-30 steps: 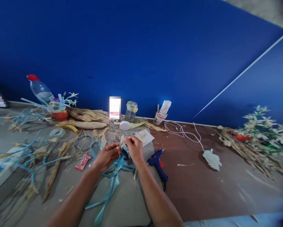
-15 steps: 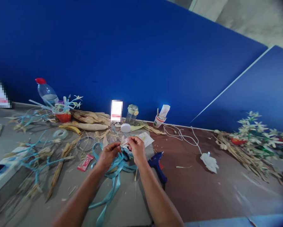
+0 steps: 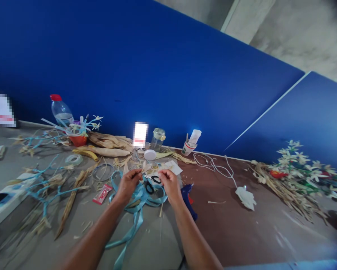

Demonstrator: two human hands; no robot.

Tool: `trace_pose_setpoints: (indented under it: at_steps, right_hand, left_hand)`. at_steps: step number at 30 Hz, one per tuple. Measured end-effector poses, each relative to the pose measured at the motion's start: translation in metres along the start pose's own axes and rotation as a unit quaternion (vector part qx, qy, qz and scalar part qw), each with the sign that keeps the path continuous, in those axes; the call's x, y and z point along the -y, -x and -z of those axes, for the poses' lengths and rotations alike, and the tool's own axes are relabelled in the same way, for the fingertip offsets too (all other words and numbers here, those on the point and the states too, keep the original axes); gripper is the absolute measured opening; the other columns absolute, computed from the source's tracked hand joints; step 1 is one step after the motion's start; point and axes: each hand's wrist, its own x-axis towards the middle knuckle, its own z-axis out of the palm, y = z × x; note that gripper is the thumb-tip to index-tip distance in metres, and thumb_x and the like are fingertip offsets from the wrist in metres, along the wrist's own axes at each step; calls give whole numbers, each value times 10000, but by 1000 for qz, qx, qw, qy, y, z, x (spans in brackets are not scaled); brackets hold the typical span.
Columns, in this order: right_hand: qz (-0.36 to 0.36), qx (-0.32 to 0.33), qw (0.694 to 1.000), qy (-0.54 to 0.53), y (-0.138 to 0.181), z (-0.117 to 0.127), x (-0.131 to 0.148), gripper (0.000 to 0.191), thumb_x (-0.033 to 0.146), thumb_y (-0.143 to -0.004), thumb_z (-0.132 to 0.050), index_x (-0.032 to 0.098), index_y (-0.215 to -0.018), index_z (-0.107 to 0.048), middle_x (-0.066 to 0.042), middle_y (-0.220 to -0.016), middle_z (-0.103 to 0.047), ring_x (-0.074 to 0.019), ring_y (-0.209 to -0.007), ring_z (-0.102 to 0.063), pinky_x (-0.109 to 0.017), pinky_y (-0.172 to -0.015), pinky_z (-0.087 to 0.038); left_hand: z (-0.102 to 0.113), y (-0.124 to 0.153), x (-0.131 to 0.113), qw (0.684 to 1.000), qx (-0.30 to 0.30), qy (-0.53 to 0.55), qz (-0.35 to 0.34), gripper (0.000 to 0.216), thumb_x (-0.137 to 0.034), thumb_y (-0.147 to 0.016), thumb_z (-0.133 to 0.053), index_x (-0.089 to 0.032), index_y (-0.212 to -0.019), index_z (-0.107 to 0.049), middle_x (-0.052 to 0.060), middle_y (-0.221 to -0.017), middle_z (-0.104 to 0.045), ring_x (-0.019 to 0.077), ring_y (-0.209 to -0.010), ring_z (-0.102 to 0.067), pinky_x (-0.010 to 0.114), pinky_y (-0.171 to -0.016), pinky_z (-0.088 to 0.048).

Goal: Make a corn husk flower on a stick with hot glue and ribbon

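My left hand [image 3: 129, 184] is closed in a pinch above the ribbon pile. At its fingertips shows a small pale piece of dried husk [image 3: 144, 169]. To its right my right hand [image 3: 170, 184] is also pinched, with thumb and forefinger together; what lies between them is too small to make out. Scissors with black handles [image 3: 149, 187] lie between the two hands, close to the right fingertips. Below them, light blue ribbon [image 3: 137, 219] spreads in loops and trails toward me. A blue glue gun [image 3: 188, 200] lies right of my right wrist, partly covered by it.
Blue-wrapped stems [image 3: 46, 198] and a pink packet [image 3: 102, 194] lie left. Dried husks [image 3: 109, 144], a glass jar [image 3: 158, 139] and a paper cup [image 3: 187, 148] line the blue partition [image 3: 157, 67]. A white cable [image 3: 221, 170] and artificial flowers [image 3: 297, 157] are on the right.
My hands, close together before, have drawn apart, the right one moving rightward. More of the scissors shows between them. The whole view has shifted slightly.
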Motion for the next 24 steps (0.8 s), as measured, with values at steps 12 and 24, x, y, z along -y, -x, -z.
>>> trace_pose_setpoints:
  at_steps: [12,24]
  right_hand:
    - [-11,33,999,13,2,-51,-3,199,360,-693,-542,169,-686,-600,19,-577,-561,-111,-523,-466,-218,-516,-372]
    - [12,-6,997,71,-8,-48,6,194,320,-690,-489,182,-556,-511,35,-536,-486,-115,-551,-438,-218,-548,-356]
  left_hand:
    - [3,-8,15,998,22,58,7,297,-339,-631,-710,-150,-855,-663,-35,-615,-543,65,-499,-398,197,-470,-282]
    - [-1,1,0,978,19,200,54,359,-304,-620,-741,-135,-919,-640,-49,-580,-499,36,-468,-392,161,-448,-310]
